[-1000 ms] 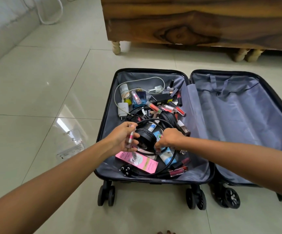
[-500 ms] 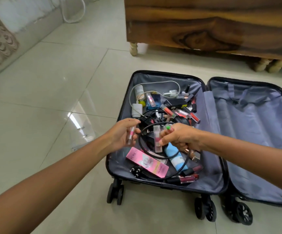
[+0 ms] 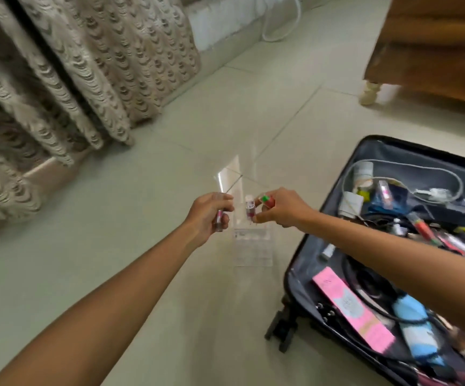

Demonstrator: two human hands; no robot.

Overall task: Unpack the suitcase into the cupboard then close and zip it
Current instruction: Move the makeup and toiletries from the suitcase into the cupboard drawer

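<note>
mid-unpacking: left hand (image 3: 211, 215) gripping one tube (image 3: 219, 218), right hand (image 3: 278, 208) pinching two more tubes (image 3: 249, 208) over clear organiser (image 3: 252, 240) beside suitcase (image 3: 309, 246), slotting next.

Two bare forearms, no sleeves anywhere up to the frame edge. Left grip (image 3: 211, 215) and right grip (image 3: 282, 208) both bare too: no gloves, rings, watch or wristband. Nothing else of the body in view.

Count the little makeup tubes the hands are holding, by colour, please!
Pink tubes: 2 (left pink tube in the left hand, right pink tube in the right hand)
Red tubes with a green cap: 1 (green-capped red tube, also in the right hand)
Total: 3
</note>
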